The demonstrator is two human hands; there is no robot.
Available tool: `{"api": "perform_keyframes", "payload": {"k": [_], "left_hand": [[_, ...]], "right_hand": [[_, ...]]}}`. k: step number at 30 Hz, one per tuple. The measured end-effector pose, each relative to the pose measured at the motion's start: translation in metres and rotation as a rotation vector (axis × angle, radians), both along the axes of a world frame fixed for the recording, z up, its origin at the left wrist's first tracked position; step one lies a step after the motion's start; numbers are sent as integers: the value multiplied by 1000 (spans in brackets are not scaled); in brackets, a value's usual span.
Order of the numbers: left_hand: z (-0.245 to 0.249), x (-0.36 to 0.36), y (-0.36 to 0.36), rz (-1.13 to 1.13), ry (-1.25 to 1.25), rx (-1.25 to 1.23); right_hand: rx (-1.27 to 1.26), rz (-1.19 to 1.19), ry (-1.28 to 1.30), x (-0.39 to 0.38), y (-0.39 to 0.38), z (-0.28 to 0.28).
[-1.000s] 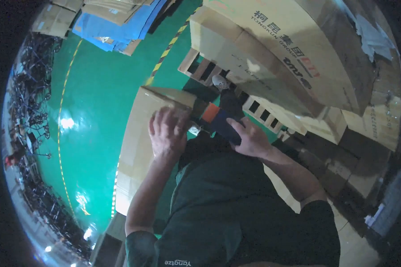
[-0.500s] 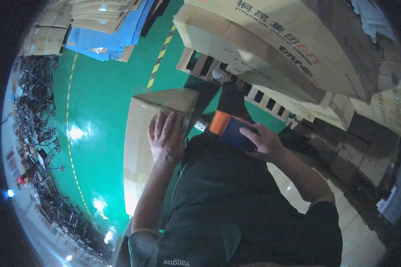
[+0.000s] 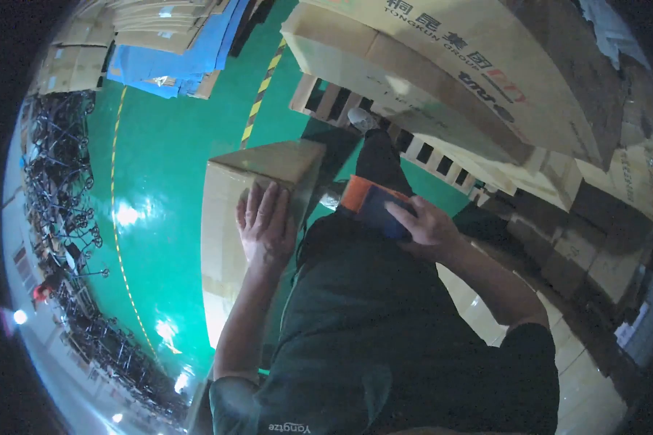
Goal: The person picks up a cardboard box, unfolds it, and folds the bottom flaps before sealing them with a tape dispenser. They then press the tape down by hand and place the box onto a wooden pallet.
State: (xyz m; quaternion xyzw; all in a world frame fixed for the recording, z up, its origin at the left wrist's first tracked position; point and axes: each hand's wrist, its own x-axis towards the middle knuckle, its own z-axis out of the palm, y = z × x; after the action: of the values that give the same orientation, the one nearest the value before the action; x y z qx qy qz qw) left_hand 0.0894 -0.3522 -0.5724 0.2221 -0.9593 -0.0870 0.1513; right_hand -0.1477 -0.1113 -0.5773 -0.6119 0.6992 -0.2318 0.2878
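My left hand (image 3: pixel 265 220) lies on a tall brown cardboard box (image 3: pixel 223 243), its fingers stretched over the upper face near the edge. Strips of shiny tape run along that box. In my right hand (image 3: pixel 429 228) is a block-like orange and dark-blue object (image 3: pixel 376 208), held in front of my thighs. The thumb rests on its dark-blue face, while the other fingers are mostly hidden beneath. What kind of thing it is I cannot make out. The object and the box are apart.
Large printed cartons (image 3: pixel 442 65) stand on a wooden pallet (image 3: pixel 413 148) ahead and to the right. Flattened cardboard and blue sheets (image 3: pixel 174 65) are stacked at upper left. Dark metal frames (image 3: pixel 58 167) line the left side, beyond a yellow floor line (image 3: pixel 113 181).
The view has shifted very slightly. My right hand and the orange and dark-blue object have moved a little to the left; my left hand stays on the box.
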Motion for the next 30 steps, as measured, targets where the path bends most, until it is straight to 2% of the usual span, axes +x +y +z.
{"api": "perform_keyframes", "payload": {"k": [5, 11, 14, 18, 20, 23, 27, 29, 30], "left_hand": [[1, -6, 9, -10, 9, 28], [2, -9, 10, -5, 22, 32], [7, -12, 8, 20, -6, 23], [-1, -14, -4, 65, 7, -35], [-4, -15, -5, 69, -6, -33], [-5, -14, -6, 71, -34, -41], [-4, -11, -6, 57, -8, -38], [-1, -10, -5, 53, -3, -13], [2, -5, -6, 53, -19, -6]], "right_hand": [[210, 8, 197, 20, -68, 15], [420, 44, 139, 25, -137, 54], [447, 13, 116, 26, -158, 57], [501, -91, 0, 17, -171, 32], [609, -193, -105, 11, -167, 9], [558, -420, -181, -5, -138, -29], [200, -578, -267, -56, -84, 43], [-152, -656, -232, -90, -63, 95], [-244, -710, -250, -106, -56, 107]]}}
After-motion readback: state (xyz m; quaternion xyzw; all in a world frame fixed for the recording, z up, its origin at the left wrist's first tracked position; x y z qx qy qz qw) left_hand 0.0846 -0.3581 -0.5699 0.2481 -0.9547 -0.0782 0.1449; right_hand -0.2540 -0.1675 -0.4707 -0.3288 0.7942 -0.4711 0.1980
